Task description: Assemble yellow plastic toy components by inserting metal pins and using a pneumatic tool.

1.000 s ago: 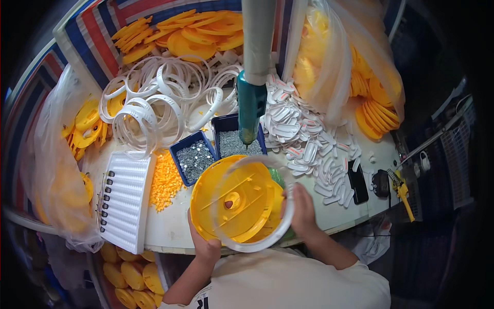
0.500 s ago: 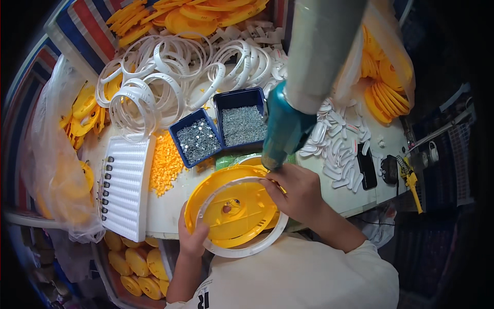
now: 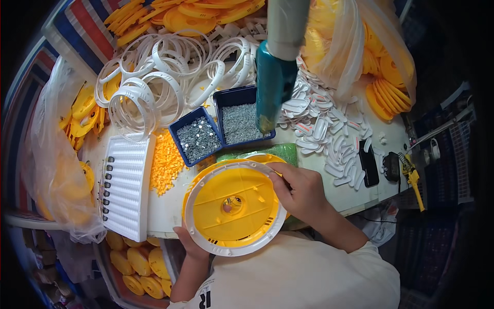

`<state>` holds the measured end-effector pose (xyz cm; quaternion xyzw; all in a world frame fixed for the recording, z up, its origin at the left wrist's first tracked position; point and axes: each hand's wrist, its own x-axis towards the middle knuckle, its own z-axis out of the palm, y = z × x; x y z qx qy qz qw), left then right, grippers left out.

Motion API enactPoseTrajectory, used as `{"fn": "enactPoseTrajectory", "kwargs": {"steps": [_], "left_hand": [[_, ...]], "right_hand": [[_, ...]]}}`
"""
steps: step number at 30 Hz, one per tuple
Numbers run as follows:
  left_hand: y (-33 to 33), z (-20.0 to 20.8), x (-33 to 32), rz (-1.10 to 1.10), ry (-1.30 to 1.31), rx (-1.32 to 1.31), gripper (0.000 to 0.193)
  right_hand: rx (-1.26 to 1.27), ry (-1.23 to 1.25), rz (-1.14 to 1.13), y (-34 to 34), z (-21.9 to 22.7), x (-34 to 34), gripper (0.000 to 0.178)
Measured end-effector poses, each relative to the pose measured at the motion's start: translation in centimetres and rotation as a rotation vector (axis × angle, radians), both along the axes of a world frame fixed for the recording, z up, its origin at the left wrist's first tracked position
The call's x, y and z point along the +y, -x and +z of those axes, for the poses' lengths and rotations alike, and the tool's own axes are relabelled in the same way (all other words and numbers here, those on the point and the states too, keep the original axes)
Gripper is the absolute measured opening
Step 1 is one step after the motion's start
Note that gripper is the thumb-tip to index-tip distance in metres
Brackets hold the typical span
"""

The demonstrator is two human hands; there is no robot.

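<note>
A round yellow plastic housing [image 3: 221,203] lies tilted close to my body, with a white ring [image 3: 244,250] seated around its rim. My left hand [image 3: 192,244] supports the lower left edge, its fingers mostly hidden beneath. At the upper right my right hand [image 3: 302,189] grips the rim, thumb on top. Through the housing's centre hole a fingertip and a small metal part show. A teal electric screwdriver [image 3: 274,85] hangs upright past the far edge, its tip over a blue bin [image 3: 222,94] of small screws. Neither hand touches it.
A second blue bin [image 3: 173,129] of small metal parts stands left, by orange pieces [image 3: 165,165] and a white ribbed tray [image 3: 123,190]. White rings [image 3: 170,67] pile behind. White plastic pieces [image 3: 329,123], a phone [image 3: 368,165] and bagged yellow discs [image 3: 388,95] lie right.
The white ring has gone from tilted and offset to lying around the yellow housing's rim. My right hand has moved off the screwdriver's tip area onto the rim; the screwdriver has swung left and away.
</note>
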<state>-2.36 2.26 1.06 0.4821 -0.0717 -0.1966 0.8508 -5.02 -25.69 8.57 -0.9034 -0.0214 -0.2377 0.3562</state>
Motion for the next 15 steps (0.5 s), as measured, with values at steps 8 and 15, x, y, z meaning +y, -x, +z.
{"fn": "enactPoseTrajectory", "kwargs": {"steps": [8,15], "left_hand": [[-0.1,0.5,-0.3,0.009,0.106,0.043,0.119],[-0.6,2.0,-1.4,0.090,-0.061,-0.040,0.125]], "right_hand": [[-0.029,-0.120,0.033,-0.4,0.0,0.1,0.022],[-0.071,0.041,0.001,-0.2,0.0,-0.1,0.025]]}}
